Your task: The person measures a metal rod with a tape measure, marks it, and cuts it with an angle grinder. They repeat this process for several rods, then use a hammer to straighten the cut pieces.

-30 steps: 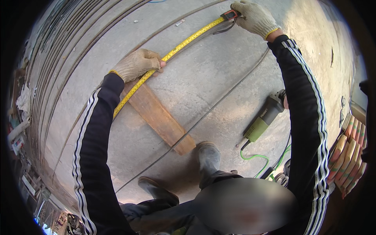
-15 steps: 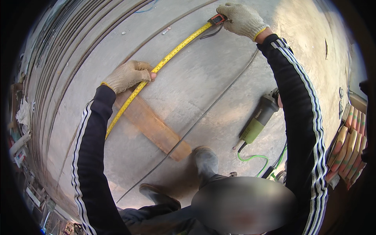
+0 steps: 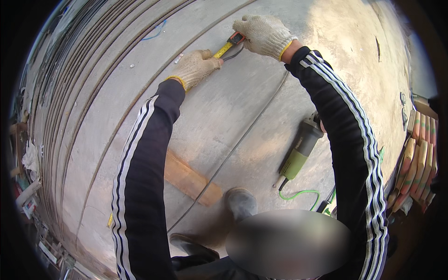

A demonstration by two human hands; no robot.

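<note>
My right hand (image 3: 266,36), in a cream knitted glove with a yellow cuff, grips the orange and black case of a tape measure (image 3: 238,38) at the top of the view. A dark wrist strap loops below the case. Close to it, my left hand (image 3: 195,68), gloved alike, pinches the yellow tape blade (image 3: 222,50); only a short stretch shows between the hands. My left sleeve covers most of the remaining blade, and a small yellow piece shows beside that sleeve, lower left. Beneath the hands, a thin metal rod (image 3: 249,126) lies across the floor.
A wooden board (image 3: 196,182) lies under the rod, near my boots (image 3: 240,204). To the right rests a green and black angle grinder (image 3: 300,151) with a green cord. Several long steel bars (image 3: 100,84) run along the left. Stacked sacks (image 3: 416,158) stand far right.
My left hand has slid up and right along the tape blade, close to the case. My right hand, still on the case, appears slightly farther left and lower.
</note>
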